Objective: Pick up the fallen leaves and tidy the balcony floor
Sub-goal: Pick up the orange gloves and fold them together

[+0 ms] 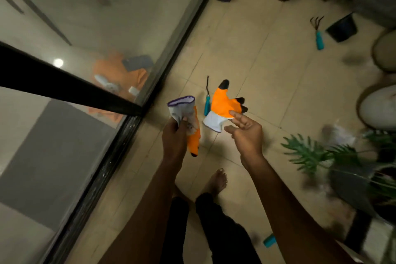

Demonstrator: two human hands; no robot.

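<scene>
A person stands on the tiled balcony floor [246, 49], which runs alongside a glass door [107, 28] at the left. The left hand [173, 135], the one nearer the door, is curled around the pale cuff end of an orange glove [194, 139]. The cuff opening points up and the orange fingers hang down past the wrist. The right hand [246, 133] is farther from the door, with its fingers mostly straight and spread. Its fingertips [233, 113] touch the edge of a second orange glove [222, 103] with black fingertips and a white cuff; whether it pinches that glove or only touches it cannot be told. Between the two gloves a thin tool with a teal handle [207, 103] lies on the floor, close to the door. Well away from the door, a small hand rake [319, 34] lies just beside a tipped black pot [342, 28]. A leafy green plant [308, 152] stands on the side of the right hand away from the door. A bare foot [216, 180] rests on the tiles below the hands.
</scene>
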